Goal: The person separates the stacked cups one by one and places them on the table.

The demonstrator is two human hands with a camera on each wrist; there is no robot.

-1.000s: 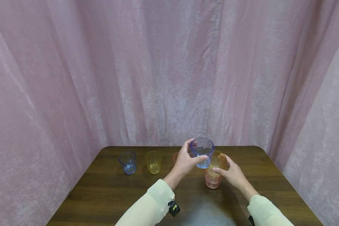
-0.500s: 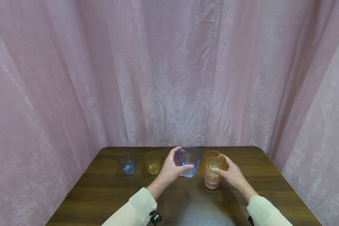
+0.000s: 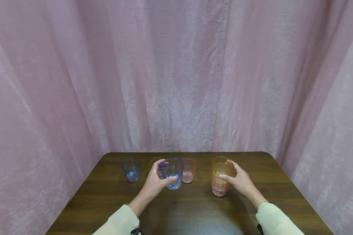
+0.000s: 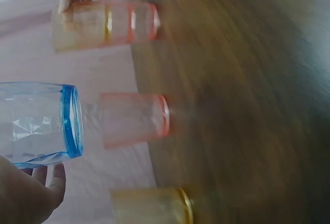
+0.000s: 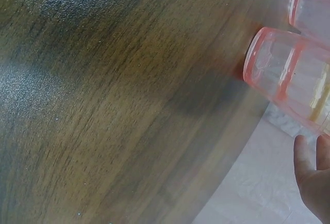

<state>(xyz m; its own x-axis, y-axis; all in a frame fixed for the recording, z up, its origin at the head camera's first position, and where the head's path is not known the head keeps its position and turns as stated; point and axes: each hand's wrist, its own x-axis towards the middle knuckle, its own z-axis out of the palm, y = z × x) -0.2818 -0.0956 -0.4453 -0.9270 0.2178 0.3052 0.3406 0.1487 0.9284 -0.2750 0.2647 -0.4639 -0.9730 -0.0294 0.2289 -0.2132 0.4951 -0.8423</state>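
Observation:
My left hand (image 3: 153, 183) grips a clear blue cup (image 3: 172, 174) upright, thumb on its near side and fingers round the far side. In the left wrist view this blue cup (image 4: 38, 123) is apart from the table. To the right, my right hand (image 3: 243, 182) holds a stack at its upper part: a yellow cup (image 3: 221, 163) nested in pink (image 3: 218, 190) that stands on the table. Two pink bands show below the yellow base in the right wrist view; whether they are two pink cups I cannot tell for certain.
A single pink cup (image 3: 189, 169) stands behind and right of the held blue cup. Another blue cup (image 3: 131, 170) stands far left on the brown wooden table (image 3: 194, 212). A yellow cup (image 4: 149, 206) is mostly hidden behind my left hand in the head view. Pink curtains (image 3: 176, 81) hang behind.
My left hand has carried the blue cup left and down, away from the stack, uncovering the single pink cup and covering the yellow one. My right hand stays on the stack.

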